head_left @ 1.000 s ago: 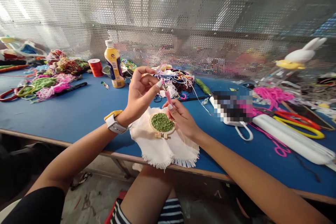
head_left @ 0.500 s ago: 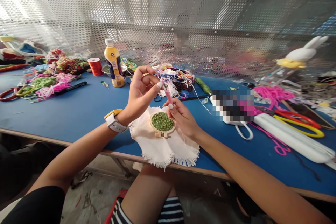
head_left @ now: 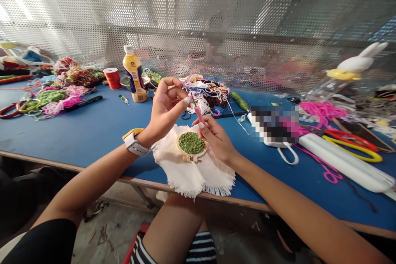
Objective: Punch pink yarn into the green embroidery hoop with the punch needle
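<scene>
My right hand (head_left: pixel 215 137) grips a pink punch needle (head_left: pixel 197 112), held upright just above a small wooden embroidery hoop (head_left: pixel 191 144) filled with green stitching. The hoop lies on a frayed white cloth (head_left: pixel 192 171) at the near edge of the blue table (head_left: pixel 77 132). My left hand (head_left: pixel 165 107), with a white and yellow watch on its wrist, is raised beside the needle's tip, its thumb and forefinger pinched there; any thread between them is too thin to make out.
A yellow bottle (head_left: pixel 134 75) and an orange thread spool (head_left: pixel 112 78) stand at the back left beside heaps of coloured yarn (head_left: pixel 62 90). A yarn tangle (head_left: pixel 207 93) lies behind my hands. To the right lie scissors (head_left: pixel 352 142), white tubes (head_left: pixel 343 163) and a rabbit figure (head_left: pixel 355 66).
Almost nothing has moved. Both hands stay at the needle's tip, with only tiny finger shifts and a slight camera drift.
</scene>
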A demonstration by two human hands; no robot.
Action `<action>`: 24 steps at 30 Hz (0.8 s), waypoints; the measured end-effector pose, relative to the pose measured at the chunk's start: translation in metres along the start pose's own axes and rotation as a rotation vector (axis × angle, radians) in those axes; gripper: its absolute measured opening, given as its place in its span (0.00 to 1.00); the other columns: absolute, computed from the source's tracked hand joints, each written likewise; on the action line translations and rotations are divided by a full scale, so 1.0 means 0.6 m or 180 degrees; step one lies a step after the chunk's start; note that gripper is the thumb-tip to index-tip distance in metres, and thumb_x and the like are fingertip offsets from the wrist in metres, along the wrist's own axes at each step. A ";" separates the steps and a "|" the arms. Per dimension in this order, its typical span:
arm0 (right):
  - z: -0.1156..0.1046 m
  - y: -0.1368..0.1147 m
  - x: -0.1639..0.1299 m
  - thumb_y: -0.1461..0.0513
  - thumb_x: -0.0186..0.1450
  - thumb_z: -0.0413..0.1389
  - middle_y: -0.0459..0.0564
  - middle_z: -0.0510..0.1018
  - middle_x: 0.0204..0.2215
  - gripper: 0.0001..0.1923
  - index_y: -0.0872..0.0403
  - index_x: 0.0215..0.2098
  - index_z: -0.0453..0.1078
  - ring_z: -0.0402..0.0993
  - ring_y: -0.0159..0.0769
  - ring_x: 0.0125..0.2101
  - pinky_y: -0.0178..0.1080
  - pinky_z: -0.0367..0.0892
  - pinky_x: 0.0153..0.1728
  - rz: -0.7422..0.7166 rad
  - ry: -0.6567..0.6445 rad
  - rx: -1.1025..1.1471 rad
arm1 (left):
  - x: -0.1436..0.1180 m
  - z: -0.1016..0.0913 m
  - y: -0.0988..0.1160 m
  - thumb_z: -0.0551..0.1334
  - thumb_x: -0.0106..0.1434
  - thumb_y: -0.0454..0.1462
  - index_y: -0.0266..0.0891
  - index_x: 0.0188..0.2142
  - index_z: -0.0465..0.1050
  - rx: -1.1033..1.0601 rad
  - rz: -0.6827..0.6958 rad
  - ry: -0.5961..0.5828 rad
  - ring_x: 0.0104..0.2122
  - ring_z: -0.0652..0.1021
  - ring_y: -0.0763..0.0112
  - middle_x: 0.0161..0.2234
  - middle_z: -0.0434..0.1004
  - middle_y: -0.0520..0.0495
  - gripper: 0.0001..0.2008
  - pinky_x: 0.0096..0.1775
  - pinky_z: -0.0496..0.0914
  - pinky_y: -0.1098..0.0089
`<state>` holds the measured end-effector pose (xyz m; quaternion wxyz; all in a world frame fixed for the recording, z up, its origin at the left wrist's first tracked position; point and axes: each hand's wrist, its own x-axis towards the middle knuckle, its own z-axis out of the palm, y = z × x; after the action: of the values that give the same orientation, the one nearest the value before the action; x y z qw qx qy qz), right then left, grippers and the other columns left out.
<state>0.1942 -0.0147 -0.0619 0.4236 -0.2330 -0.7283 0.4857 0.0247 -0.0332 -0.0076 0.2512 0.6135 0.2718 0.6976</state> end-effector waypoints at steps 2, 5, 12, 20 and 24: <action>-0.001 0.000 0.000 0.50 0.69 0.49 0.41 0.61 0.23 0.12 0.49 0.40 0.65 0.58 0.30 0.24 0.36 0.54 0.27 0.0004 -0.0001 -0.0027 | 0.001 -0.001 -0.001 0.66 0.56 0.38 0.44 0.40 0.63 0.0024 -0.0031 0.0011 0.24 0.71 0.75 0.25 0.67 0.55 0.15 0.28 0.68 0.73; -0.001 0.001 0.001 0.49 0.68 0.49 0.41 0.61 0.22 0.13 0.49 0.40 0.65 0.58 0.30 0.24 0.36 0.54 0.27 0.0020 0.0001 -0.0014 | 0.001 -0.002 -0.002 0.66 0.57 0.37 0.44 0.40 0.63 0.0021 -0.0073 0.0033 0.24 0.71 0.75 0.25 0.67 0.55 0.14 0.28 0.68 0.72; -0.001 0.010 0.005 0.47 0.67 0.50 0.42 0.64 0.24 0.17 0.51 0.37 0.64 0.58 0.30 0.24 0.35 0.55 0.26 0.0355 -0.0184 -0.0006 | -0.001 0.004 0.000 0.67 0.57 0.36 0.44 0.41 0.68 0.0541 -0.0044 -0.0188 0.34 0.76 0.68 0.30 0.73 0.50 0.13 0.36 0.70 0.68; -0.013 0.028 0.020 0.45 0.65 0.49 0.46 0.67 0.28 0.19 0.52 0.35 0.64 0.61 0.32 0.28 0.36 0.58 0.27 0.0475 -0.0154 -0.0221 | 0.013 -0.008 -0.060 0.68 0.57 0.40 0.40 0.38 0.69 0.0406 -0.0425 -0.0269 0.36 0.80 0.68 0.33 0.78 0.47 0.12 0.36 0.75 0.70; -0.014 0.027 0.022 0.51 0.66 0.52 0.48 0.67 0.30 0.14 0.53 0.32 0.66 0.66 0.35 0.32 0.40 0.63 0.34 0.0439 -0.0208 -0.0759 | 0.010 -0.003 -0.065 0.70 0.54 0.41 0.39 0.36 0.69 -0.0011 -0.0753 -0.0304 0.32 0.81 0.69 0.31 0.79 0.48 0.14 0.35 0.78 0.69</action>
<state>0.1933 0.0064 -0.0699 0.3345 -0.3152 -0.7766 0.4310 0.0231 -0.0009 -0.0305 0.3455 0.6093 0.3287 0.6335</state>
